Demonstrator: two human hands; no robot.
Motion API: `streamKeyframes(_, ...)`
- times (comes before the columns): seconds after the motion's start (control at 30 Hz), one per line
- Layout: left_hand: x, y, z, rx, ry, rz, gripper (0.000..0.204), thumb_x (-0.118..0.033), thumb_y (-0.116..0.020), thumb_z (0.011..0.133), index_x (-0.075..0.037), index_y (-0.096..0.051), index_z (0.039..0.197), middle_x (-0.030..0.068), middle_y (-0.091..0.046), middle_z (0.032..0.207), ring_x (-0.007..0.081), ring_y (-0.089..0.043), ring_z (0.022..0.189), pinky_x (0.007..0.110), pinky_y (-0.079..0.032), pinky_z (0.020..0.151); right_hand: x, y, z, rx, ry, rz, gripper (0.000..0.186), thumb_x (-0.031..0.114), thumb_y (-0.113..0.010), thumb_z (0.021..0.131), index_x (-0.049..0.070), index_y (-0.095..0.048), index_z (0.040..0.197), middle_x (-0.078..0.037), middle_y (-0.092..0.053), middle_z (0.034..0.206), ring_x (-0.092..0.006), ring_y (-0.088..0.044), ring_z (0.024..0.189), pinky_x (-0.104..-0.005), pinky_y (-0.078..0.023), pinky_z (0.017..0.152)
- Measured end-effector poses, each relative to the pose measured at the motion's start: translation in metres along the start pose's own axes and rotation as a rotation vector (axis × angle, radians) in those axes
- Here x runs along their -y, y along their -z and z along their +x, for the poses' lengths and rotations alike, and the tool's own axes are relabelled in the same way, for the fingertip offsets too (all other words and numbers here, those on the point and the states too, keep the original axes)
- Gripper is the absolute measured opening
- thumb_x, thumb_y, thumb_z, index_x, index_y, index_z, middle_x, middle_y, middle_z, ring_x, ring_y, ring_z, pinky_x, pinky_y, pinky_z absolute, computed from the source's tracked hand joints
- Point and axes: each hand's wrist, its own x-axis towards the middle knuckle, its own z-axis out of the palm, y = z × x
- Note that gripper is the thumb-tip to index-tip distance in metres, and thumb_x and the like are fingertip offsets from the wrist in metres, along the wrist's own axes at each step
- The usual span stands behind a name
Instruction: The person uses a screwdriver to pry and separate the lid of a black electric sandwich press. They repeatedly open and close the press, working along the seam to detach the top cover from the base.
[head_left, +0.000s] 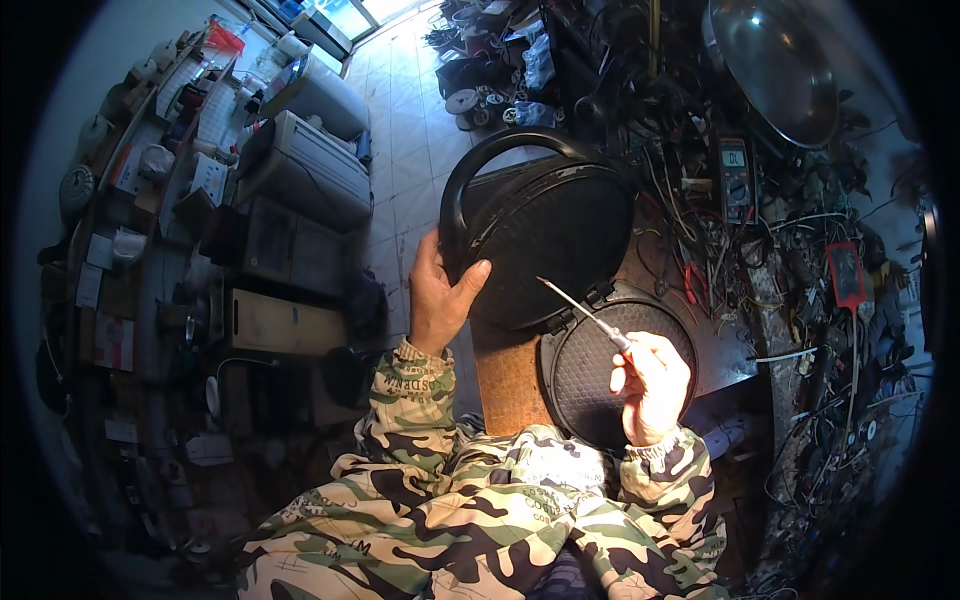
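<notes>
A round black electric griddle stands in front of me with its lid point(565, 245) tilted up on the hinge. My left hand point(440, 298) grips the lid's left edge beside its curved black handle point(490, 150), thumb on the inner face. The lower plate point(592, 375), dark with a honeycomb pattern, lies nearer to me. Above that plate, my right hand point(655, 385) is closed round a screwdriver point(590, 315). Its thin metal shaft points up and left toward the lid, and its tip appears apart from the surface.
The griddle rests on a brown wooden worktop point(508, 378). A multimeter point(736, 180), tangled cables and red-handled pliers point(692, 284) crowd the right side. A large metal pan point(775, 65) is at the upper right. Cluttered shelves point(150, 190) and white appliances point(310, 165) stand along the left.
</notes>
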Motion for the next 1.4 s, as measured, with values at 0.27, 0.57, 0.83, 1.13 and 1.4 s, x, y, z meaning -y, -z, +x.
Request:
streamKeyframes(0.27, 0.001, 0.009, 0.006, 0.057, 0.040, -0.061, 0.062, -0.014, -0.075, 0.093, 0.007, -0.042, 0.141, 0.0133, -0.063, 0.124, 0.0170, -0.060, 0.115, 0.031, -0.047, 0.103, -0.009, -0.056, 0.019, 0.066, 0.071, 0.071, 0.025, 0.008, -0.068, 0.093, -0.012, -0.066, 0.108, -0.018, -0.070, 0.083, -0.0184, -0.064, 0.059, -0.0260, -0.052, 0.056)
streamKeyframes(0.57, 0.005, 0.010, 0.009, 0.055, 0.060, -0.098, 0.059, -0.017, -0.075, 0.093, 0.006, -0.045, 0.139, 0.0119, -0.063, 0.124, 0.0160, -0.060, 0.113, 0.029, -0.047, 0.102, -0.012, -0.070, 0.022, 0.041, 0.077, -0.049, 0.024, 0.009, -0.067, 0.093, -0.011, -0.067, 0.107, -0.016, -0.070, 0.082, -0.0166, -0.064, 0.059, -0.0259, -0.052, 0.057)
streamKeyframes(0.83, 0.006, 0.012, 0.010, 0.051, 0.085, -0.111, 0.058, -0.019, -0.075, 0.094, 0.006, -0.046, 0.138, 0.0125, -0.062, 0.125, 0.0165, -0.060, 0.114, 0.030, -0.047, 0.101, -0.012, -0.073, 0.017, 0.080, 0.209, -0.200, 0.025, 0.011, -0.066, 0.095, -0.011, -0.067, 0.107, -0.014, -0.070, 0.084, -0.0152, -0.064, 0.060, -0.0254, -0.051, 0.058)
streamKeyframes(1.13, 0.006, 0.013, 0.011, 0.053, 0.094, -0.109, 0.056, -0.021, -0.073, 0.095, 0.006, -0.047, 0.137, 0.0127, -0.063, 0.125, 0.0166, -0.060, 0.114, 0.030, -0.047, 0.102, -0.011, -0.075, 0.013, 0.046, 0.264, -0.286, 0.024, 0.011, -0.068, 0.093, -0.008, -0.069, 0.107, -0.011, -0.069, 0.083, -0.0130, -0.063, 0.060, -0.0245, -0.050, 0.058)
streamKeyframes(1.4, 0.009, 0.012, 0.012, 0.046, 0.062, -0.092, 0.059, -0.022, -0.073, 0.096, 0.008, -0.046, 0.138, 0.0136, -0.064, 0.122, 0.0161, -0.062, 0.111, 0.030, -0.048, 0.098, -0.007, -0.084, 0.007, -0.004, 0.290, -0.353, 0.020, 0.004, -0.070, 0.090, -0.007, -0.069, 0.107, -0.008, -0.068, 0.081, -0.0092, -0.061, 0.062, -0.0217, -0.048, 0.058)
